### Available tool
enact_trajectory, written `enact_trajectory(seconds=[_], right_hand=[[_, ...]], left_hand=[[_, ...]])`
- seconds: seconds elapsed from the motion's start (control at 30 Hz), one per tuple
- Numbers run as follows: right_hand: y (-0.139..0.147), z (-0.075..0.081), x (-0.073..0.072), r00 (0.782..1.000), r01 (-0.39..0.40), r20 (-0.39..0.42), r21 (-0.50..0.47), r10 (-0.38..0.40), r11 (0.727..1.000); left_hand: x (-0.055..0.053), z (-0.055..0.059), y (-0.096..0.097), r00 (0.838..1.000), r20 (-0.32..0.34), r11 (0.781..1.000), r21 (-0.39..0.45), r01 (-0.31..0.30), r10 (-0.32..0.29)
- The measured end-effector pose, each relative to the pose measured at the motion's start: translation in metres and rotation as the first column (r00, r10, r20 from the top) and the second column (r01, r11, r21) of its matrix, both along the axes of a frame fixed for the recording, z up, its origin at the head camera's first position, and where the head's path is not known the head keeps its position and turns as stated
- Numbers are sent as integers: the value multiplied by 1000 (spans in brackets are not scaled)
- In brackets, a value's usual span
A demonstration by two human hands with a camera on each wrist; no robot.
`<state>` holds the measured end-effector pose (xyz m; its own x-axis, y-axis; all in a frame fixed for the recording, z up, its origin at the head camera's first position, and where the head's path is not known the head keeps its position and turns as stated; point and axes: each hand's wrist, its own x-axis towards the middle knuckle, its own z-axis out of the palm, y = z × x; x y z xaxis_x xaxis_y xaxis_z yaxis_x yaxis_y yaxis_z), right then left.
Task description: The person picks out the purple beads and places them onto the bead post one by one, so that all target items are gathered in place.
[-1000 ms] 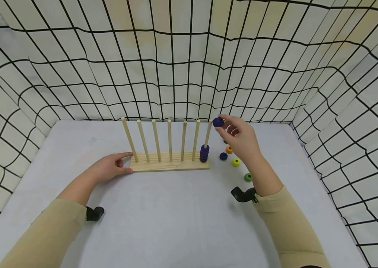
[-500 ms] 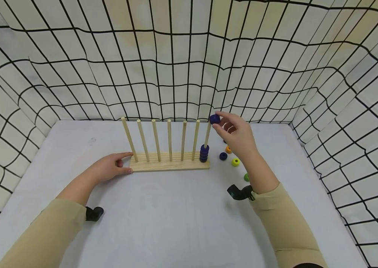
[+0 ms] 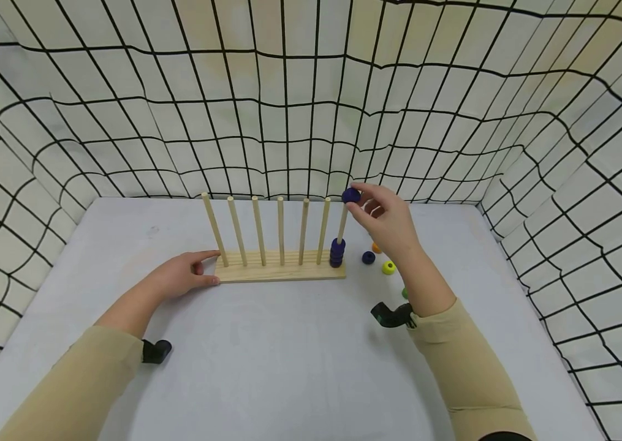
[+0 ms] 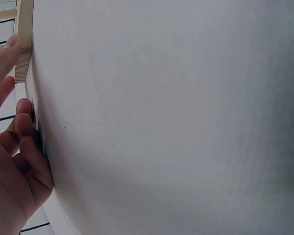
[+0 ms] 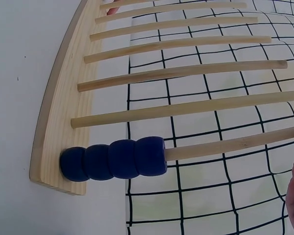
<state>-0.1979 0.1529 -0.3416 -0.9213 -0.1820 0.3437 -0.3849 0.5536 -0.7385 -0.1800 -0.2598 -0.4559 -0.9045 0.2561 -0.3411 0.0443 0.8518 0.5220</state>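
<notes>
A wooden peg stand (image 3: 283,273) with several upright pegs lies across the table. My left hand (image 3: 178,274) holds its left end between thumb and forefinger; the left wrist view shows the thumb (image 4: 9,51) against the end of the base, with the other fingers loosely curled. Between thumb and fingertips, my right hand (image 3: 392,225) pinches a dark blue bead (image 3: 351,195) at the tip of the rightmost peg (image 5: 235,143). Whether the peg has entered its hole cannot be told. Several blue beads (image 5: 112,159) are stacked at the bottom of that peg.
Right of the stand lie loose beads: dark blue (image 3: 368,257), yellow (image 3: 388,267), orange (image 3: 377,248) and green (image 3: 405,293), the last partly behind the right wrist. Black netting (image 3: 311,110) over white walls encloses the back and sides of the white table (image 3: 266,355).
My right hand has carried the blue bead slightly left and up, from beside the rightmost peg to its tip. The left hand has stayed on the stand.
</notes>
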Motion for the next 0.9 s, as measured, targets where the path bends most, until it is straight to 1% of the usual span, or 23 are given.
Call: enact_trajectory(seconds=[0.2, 0.47, 0.8, 0.9], right_hand=[[-3, -2, -1, 999, -11, 33, -24, 12, 1000], [-3, -3, -3, 998, 5, 60, -29, -4, 1000], [-3, -7, -4, 996, 11, 90, -32, -9, 999], [-3, -7, -5, 995, 7, 99, -38, -3, 999]], left_hand=[[0, -1, 2, 1000, -3, 1000, 2, -2, 2], [1, 0, 1, 1000, -5, 1000, 5, -6, 6], [-1, -4, -1, 1000, -13, 1000, -9, -6, 6], [0, -3, -1, 1000, -12, 1000, -8, -6, 6]])
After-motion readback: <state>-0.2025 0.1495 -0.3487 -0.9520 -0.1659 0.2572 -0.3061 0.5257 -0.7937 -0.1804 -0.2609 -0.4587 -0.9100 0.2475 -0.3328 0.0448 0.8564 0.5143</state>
